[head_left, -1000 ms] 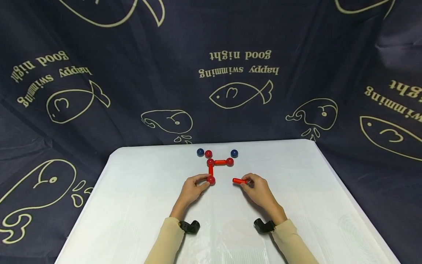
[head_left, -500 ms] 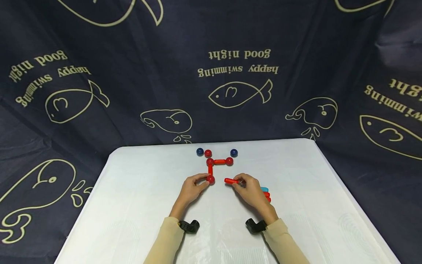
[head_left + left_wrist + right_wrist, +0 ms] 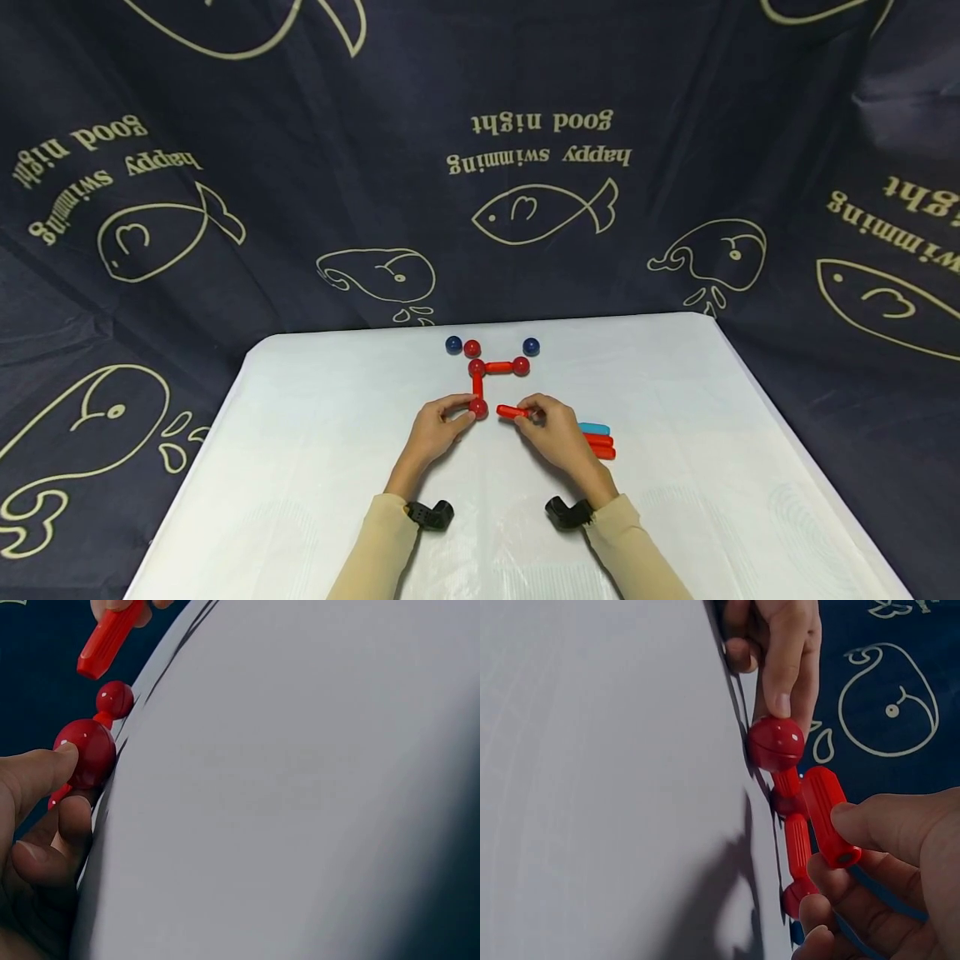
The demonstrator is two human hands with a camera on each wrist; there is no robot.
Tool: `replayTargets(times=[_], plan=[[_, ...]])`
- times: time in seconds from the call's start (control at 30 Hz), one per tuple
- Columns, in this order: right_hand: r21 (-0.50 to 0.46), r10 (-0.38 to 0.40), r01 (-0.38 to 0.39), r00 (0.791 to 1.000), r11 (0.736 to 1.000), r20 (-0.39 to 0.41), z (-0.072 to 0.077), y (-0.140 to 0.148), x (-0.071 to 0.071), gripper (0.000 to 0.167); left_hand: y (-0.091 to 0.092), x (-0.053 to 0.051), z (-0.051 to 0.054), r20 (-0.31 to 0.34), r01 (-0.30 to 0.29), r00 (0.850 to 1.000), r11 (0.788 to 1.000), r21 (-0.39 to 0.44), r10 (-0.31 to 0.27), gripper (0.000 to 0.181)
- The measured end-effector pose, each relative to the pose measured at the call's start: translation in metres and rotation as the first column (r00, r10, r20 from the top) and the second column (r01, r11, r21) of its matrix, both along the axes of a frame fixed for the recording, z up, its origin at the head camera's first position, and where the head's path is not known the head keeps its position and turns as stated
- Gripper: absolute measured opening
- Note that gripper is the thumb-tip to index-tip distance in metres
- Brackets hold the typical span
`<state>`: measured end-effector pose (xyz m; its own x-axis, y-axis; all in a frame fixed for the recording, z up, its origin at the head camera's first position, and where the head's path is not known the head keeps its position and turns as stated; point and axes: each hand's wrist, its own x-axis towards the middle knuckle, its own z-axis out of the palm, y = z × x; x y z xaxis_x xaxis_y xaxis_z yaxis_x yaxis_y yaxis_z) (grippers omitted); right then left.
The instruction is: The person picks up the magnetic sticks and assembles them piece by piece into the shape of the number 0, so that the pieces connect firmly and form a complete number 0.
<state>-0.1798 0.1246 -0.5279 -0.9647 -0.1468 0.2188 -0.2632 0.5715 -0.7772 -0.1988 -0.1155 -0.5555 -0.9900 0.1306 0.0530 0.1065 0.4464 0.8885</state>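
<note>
My left hand [image 3: 435, 431] pinches the near red ball [image 3: 478, 408] of an L-shaped piece made of red balls and red rods. From that ball a red rod [image 3: 477, 385] runs back to a corner ball [image 3: 477, 367], and a second rod [image 3: 498, 367] leads right to another ball [image 3: 521, 366]. Between thumb and fingers, my right hand [image 3: 557, 433] holds a loose red rod [image 3: 826, 810]. Its free end points left at the near ball, with a small gap between them in the head view.
Behind the L-shaped piece lie a blue ball [image 3: 453, 344] and a red ball [image 3: 472, 348] at left, and another blue ball [image 3: 531, 347] at right. A light blue rod [image 3: 595, 428] and red rods [image 3: 602, 452] lie right of my right hand, partly hidden by it.
My right hand has moved left with the red rod, closer to the near ball, uncovering the rods on its right. My left hand has stayed on the ball.
</note>
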Motion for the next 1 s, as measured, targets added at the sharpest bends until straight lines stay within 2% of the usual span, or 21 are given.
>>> replayTargets(times=[0.4,0.53,1.0], plan=[[-0.004,0.014,-0.014,0.999,1.0,0.033,-0.003,-0.01,-0.001,0.014,0.0,-0.001,-0.001,-0.032,-0.007,0.999,1.0,0.022,0.008,0.029],[-0.011,0.017,-0.016,0.999,1.0,0.043,-0.003,-0.012,-0.001,0.014,0.0,-0.001,-0.002,-0.018,-0.007,1.0,1.0,0.018,0.007,0.029],[0.034,0.014,-0.014,1.0,0.999,0.001,0.002,-0.018,0.0,0.013,-0.001,-0.002,-0.002,-0.022,0.001,1.0,1.0,0.017,-0.001,0.03]])
